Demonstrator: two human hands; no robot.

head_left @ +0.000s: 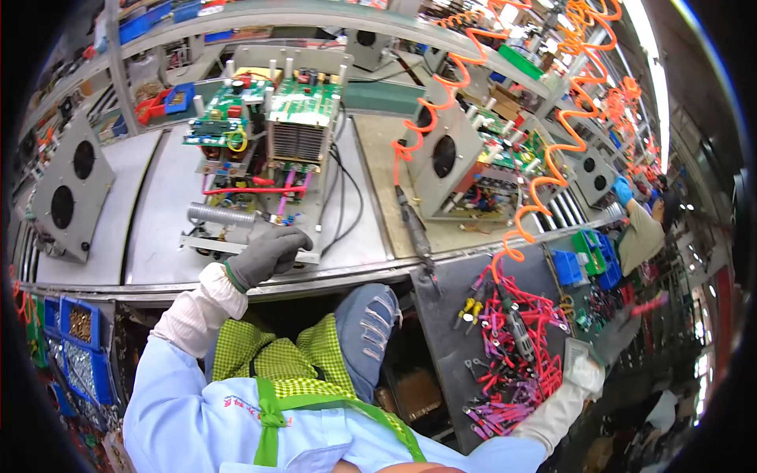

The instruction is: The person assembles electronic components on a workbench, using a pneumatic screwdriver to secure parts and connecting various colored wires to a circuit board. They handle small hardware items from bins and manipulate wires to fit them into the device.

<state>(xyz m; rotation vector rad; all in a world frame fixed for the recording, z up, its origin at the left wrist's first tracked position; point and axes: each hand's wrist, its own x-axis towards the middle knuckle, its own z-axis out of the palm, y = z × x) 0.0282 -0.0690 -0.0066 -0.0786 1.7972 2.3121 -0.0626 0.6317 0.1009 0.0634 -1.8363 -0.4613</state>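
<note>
We are viewing an open metal chassis (206, 243) that is standing on a pale work surface (154, 244), ahead of the person and to the left. The left hand (272, 256), in a grey glove, is resting at its front edge with bent fingers; whether they are clamping the metal, we are unable to tell. At the far right, the right hand (617, 339) is closing its fingers on a pink-red lead (650, 305), although blur is softening the fingertips. The lead's long axis is running roughly crosswise, its free end pointing rightward, while the chassis is lying well apart from this grip, leftward and farther forward; the left hand is plainly the nearer. Between the hands, a tangle of flexible, sleeved leads (544, 319) is sprawling over a flat, dark mat (441, 315). Within the chassis, we are distinguishing green circuit boards (303, 102) above a blocky, finned heat sink (296, 143), and a silvery, ribbed cylinder (221, 214) that is lying crosswise near the front edge. Thin black cables (361, 206) are looping beside it all.
</note>
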